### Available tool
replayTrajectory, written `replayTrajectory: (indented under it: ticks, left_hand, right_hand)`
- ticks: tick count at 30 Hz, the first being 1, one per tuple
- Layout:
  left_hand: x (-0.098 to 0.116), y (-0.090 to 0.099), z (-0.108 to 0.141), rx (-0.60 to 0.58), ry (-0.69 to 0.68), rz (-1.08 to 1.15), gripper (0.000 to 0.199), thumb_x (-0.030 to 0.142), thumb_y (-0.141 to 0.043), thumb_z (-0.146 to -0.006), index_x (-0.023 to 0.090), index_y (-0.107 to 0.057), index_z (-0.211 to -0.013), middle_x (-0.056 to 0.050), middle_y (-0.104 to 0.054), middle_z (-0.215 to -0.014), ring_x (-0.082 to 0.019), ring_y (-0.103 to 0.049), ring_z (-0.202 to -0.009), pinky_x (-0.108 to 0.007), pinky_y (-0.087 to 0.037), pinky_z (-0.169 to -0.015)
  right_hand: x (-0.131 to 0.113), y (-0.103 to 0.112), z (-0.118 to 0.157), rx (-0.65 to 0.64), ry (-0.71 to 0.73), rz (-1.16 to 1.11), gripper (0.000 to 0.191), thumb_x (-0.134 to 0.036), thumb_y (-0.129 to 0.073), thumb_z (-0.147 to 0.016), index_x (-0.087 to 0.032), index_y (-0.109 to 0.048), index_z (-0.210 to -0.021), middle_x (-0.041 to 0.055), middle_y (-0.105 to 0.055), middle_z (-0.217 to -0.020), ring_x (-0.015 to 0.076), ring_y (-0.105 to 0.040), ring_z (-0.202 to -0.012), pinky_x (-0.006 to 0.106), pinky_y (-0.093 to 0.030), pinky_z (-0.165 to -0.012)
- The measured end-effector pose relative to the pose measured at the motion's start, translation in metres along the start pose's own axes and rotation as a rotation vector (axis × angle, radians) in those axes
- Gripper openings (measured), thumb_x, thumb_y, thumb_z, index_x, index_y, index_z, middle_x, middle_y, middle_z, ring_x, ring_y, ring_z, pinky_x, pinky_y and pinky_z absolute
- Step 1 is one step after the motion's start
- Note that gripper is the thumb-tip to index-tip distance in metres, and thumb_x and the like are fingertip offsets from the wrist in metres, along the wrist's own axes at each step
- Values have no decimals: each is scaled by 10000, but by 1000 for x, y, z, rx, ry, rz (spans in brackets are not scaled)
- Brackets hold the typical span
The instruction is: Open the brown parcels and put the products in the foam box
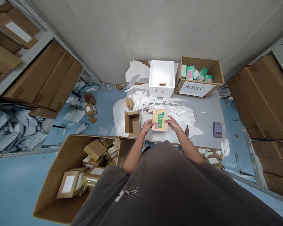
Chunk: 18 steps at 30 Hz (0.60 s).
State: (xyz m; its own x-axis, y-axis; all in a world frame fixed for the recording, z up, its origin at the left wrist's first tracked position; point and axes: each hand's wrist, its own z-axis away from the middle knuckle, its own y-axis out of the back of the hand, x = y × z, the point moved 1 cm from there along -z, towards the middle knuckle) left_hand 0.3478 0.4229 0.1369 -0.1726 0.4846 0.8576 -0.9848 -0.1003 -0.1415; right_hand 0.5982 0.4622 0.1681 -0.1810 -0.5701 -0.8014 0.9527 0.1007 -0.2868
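Left grip (147,126) and right grip (172,123) pinch the yellow pack (160,118) by opposite edges. An open carton (132,124) stands near it on the bench (208,114).

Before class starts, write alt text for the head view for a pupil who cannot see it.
A person's left hand and right hand hold a square printed item over a table strewn with white paper scraps. Behind stand a white bin and a carton of small boxes.

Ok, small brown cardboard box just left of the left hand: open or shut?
Open: the small brown cardboard box has no flap covering its top, and its inside shows from above.
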Motion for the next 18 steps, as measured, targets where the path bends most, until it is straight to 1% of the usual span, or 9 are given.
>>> replayTrajectory:
  ticks: [3,5,7,8,9,11,14,16,18]
  left_hand:
    - [18,-11,3,151,-170,-218,647,341,-911,-748,176,-738,-1350,-114,-749,-1181,-229,-711,-978,-369,-588,-909]
    - [28,-29,8,223,-315,-395,648,356,-896,-783,201,-727,-1389,-140,-722,-1263,-288,-703,-1098,-437,-572,-1013]
    - [34,-55,14,164,-418,-528,747,392,-922,-765,226,-693,-1456,-163,-690,-1363,-363,-665,-1252,-502,-529,-1111]
    - [35,-68,16,101,-451,-572,880,399,-960,-714,231,-647,-1519,-179,-656,-1437,-404,-625,-1334,-529,-508,-1144]
    - [35,-80,17,53,-480,-580,993,387,-972,-688,230,-583,-1587,-194,-604,-1523,-430,-574,-1413,-541,-491,-1170]
    - [36,-95,18,-17,-509,-506,1063,347,-919,-728,227,-459,-1678,-199,-551,-1603,-422,-543,-1463,-536,-489,-1182]
    - [39,-89,13,-86,-471,-225,962,296,-768,-815,219,-390,-1696,-172,-633,-1537,-347,-642,-1352,-499,-535,-1135]
    - [44,-75,9,-137,-406,-35,978,274,-761,-776,212,-394,-1680,-158,-672,-1496,-320,-673,-1309,-476,-549,-1115]
    - [48,-61,8,-193,-316,92,1061,242,-804,-701,215,-390,-1678,-155,-683,-1491,-314,-680,-1312,-448,-557,-1100]
  right_hand:
    - [-12,0,6,24,41,-20,659,-342,-962,-517,-281,-584,-1054,-25,-800,-911,187,-747,-832,275,-572,-751]
    - [-19,-3,10,59,81,-15,640,-358,-952,-533,-288,-561,-1034,-29,-794,-913,189,-742,-824,276,-567,-737]
    - [-25,-8,14,81,140,10,608,-378,-939,-566,-292,-553,-1028,-27,-786,-933,198,-742,-829,290,-571,-729]
    - [-28,-12,16,80,175,27,598,-380,-938,-577,-293,-563,-1036,-24,-781,-944,204,-743,-836,302,-577,-732]
    - [-31,-16,18,69,214,46,597,-375,-941,-583,-293,-584,-1055,-17,-776,-958,213,-746,-854,320,-587,-747]
    - [-37,-22,20,14,286,82,625,-351,-956,-577,-290,-631,-1108,5,-777,-1003,237,-756,-928,371,-611,-821]
    - [-46,-18,22,-64,353,125,665,-351,-963,-589,-289,-670,-1184,46,-790,-1097,276,-749,-1094,456,-600,-997]
    - [-51,-7,22,22,378,147,651,-372,-951,-606,-287,-673,-1189,65,-784,-1156,287,-728,-1164,487,-573,-1075]
    - [-54,6,23,150,331,161,644,-378,-941,-609,-289,-667,-1185,70,-774,-1179,290,-720,-1174,494,-579,-1075]
